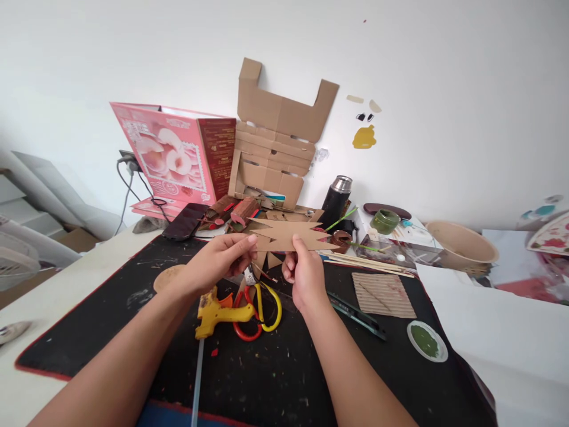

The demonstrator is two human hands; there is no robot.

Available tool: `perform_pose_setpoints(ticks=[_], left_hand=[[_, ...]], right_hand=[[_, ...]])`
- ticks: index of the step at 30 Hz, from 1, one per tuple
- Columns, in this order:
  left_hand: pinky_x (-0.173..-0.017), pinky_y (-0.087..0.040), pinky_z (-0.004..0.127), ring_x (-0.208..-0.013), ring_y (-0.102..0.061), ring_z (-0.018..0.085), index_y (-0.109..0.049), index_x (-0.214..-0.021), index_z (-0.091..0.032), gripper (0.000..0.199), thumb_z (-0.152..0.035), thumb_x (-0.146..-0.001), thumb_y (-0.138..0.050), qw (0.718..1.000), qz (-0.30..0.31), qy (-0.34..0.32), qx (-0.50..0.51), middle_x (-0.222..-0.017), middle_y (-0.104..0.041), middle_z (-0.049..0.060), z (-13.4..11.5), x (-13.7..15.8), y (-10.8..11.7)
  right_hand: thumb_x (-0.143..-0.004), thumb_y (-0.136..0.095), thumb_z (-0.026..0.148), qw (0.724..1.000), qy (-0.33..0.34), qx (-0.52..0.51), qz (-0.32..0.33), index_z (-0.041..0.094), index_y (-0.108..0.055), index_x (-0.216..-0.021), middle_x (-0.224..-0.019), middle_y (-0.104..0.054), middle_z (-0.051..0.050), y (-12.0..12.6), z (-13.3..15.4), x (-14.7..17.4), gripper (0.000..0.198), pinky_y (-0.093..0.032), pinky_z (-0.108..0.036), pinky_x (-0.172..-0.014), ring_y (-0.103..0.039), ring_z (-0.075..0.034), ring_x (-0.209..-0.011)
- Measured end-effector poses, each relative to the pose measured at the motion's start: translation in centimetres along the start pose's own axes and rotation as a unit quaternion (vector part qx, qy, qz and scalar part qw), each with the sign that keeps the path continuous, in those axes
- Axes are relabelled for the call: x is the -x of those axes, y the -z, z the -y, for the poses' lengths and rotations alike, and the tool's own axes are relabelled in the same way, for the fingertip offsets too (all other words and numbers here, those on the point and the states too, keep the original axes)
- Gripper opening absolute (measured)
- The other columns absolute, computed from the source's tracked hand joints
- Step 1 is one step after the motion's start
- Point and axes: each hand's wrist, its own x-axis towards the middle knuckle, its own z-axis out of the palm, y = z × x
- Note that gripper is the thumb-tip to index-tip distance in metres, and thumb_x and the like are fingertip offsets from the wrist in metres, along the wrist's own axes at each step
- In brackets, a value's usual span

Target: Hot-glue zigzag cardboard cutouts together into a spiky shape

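A flat piece of brown cardboard (284, 232) with jagged, pointed ends is held up over the mat between my two hands. My left hand (231, 254) pinches its left end, thumb on top. On the near edge, my right hand (304, 270) grips it with the thumb on the face and the fingers curled below. Just beneath lie scissors (269, 308) with red and yellow handles, their blades partly hidden. Against them rests a yellow glue gun (217, 314) with a glue stick (198, 379) coming out of its back.
On the black mat (275, 385) are a utility knife (358, 317), corrugated cardboard (384, 295) and a lid with green paint (427, 341). Behind stand a black flask (335, 201), a pink box (169, 151), a phone (185, 221) and a large cut cardboard sheet (278, 130).
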Motion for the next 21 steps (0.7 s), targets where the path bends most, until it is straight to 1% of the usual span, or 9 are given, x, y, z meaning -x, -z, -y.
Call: perform_pose_setpoints(ticks=[3,6,10,16,21], left_hand=[[-0.044,-0.022,0.020,-0.045,-0.032,0.007,-0.059,-0.068,-0.019,0.060,-0.075,-0.086,-0.070,1.000,0.024,0.008,-0.018,-0.051,-0.046,-0.005,-0.3,0.2,-0.1],[-0.044,-0.022,0.021,-0.045,-0.031,0.006,-0.056,-0.066,-0.019,0.058,-0.072,-0.086,-0.071,0.999,0.033,0.019,-0.008,-0.051,-0.045,-0.006,-0.3,0.3,0.0],[-0.044,-0.021,0.021,-0.045,-0.031,0.006,-0.057,-0.068,-0.019,0.055,-0.068,-0.086,-0.074,0.999,0.034,0.036,0.013,-0.051,-0.046,-0.006,0.1,0.2,0.3],[-0.044,-0.018,0.021,-0.045,-0.029,0.007,-0.060,-0.069,-0.019,0.052,-0.066,-0.083,-0.076,0.997,0.021,0.059,0.033,-0.050,-0.045,-0.006,0.4,0.1,0.8],[-0.045,-0.019,0.021,-0.045,-0.029,0.007,-0.061,-0.070,-0.019,0.049,-0.063,-0.082,-0.078,0.998,0.014,0.059,0.035,-0.050,-0.046,-0.005,0.4,0.0,1.2]], right_hand=[[-0.083,-0.074,0.059,1.000,0.013,0.017,0.004,0.024,-0.041,-0.054,-0.043,-0.038,0.008,-0.1,0.0,0.2,0.057,-0.016,-0.020,-0.034,-0.038,-0.007,-0.032],[-0.080,-0.076,0.062,0.999,0.022,0.022,0.008,0.024,-0.041,-0.053,-0.042,-0.037,0.008,-0.1,-0.1,0.3,0.059,-0.017,-0.021,-0.034,-0.038,-0.007,-0.032],[-0.077,-0.077,0.064,0.999,0.027,0.020,0.006,0.025,-0.040,-0.052,-0.042,-0.037,0.008,0.0,-0.1,0.2,0.059,-0.016,-0.021,-0.033,-0.037,-0.007,-0.032],[-0.081,-0.074,0.061,0.999,0.035,0.025,-0.003,0.025,-0.039,-0.052,-0.042,-0.037,0.008,0.1,0.0,-0.1,0.058,-0.015,-0.021,-0.034,-0.039,-0.008,-0.032],[-0.082,-0.074,0.061,0.999,0.029,0.024,-0.008,0.024,-0.041,-0.053,-0.042,-0.037,0.008,0.4,0.2,-0.3,0.058,-0.016,-0.021,-0.034,-0.038,-0.007,-0.032]])
